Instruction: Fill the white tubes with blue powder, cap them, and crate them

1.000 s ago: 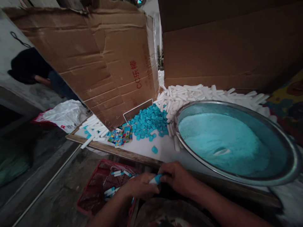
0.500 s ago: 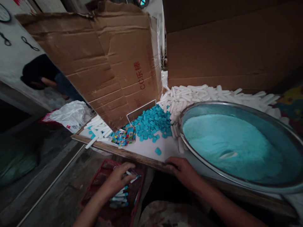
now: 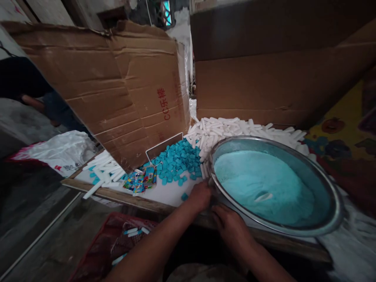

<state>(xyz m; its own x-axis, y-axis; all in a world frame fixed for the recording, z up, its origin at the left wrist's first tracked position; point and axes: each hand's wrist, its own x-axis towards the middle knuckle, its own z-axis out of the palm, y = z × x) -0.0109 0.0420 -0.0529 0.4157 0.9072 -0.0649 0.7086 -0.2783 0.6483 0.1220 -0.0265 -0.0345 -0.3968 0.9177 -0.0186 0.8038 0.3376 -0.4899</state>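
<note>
My left hand (image 3: 201, 196) reaches over the table edge beside the bowl's left side, close to a few white plastic tubes (image 3: 203, 170). Its fingertips are hidden behind the hand, so a grip cannot be made out. My right hand (image 3: 229, 220) rests at the table's front edge below the bowl, fingers curled in; whatever may be in them is hidden. A large metal bowl (image 3: 216, 183) holds pale blue powder (image 3: 249, 172) with a white scoop-like piece (image 3: 263, 197) in it. Blue caps (image 3: 176, 161) lie piled left of the bowl, one loose cap (image 3: 184, 196) nearer me.
White tubes (image 3: 226, 127) heap behind the bowl. Cardboard sheets (image 3: 141, 78) stand upright behind the table. Colourful packets (image 3: 139, 180) and more white tubes (image 3: 102, 168) lie at left. A red crate (image 3: 100, 239) with blue-and-white tubes stands below. A person (image 3: 32, 90) bends at far left.
My left hand has moved from above the red crate up and right to the table beside the bowl. My right hand stays near the table edge. The view has shifted right.
</note>
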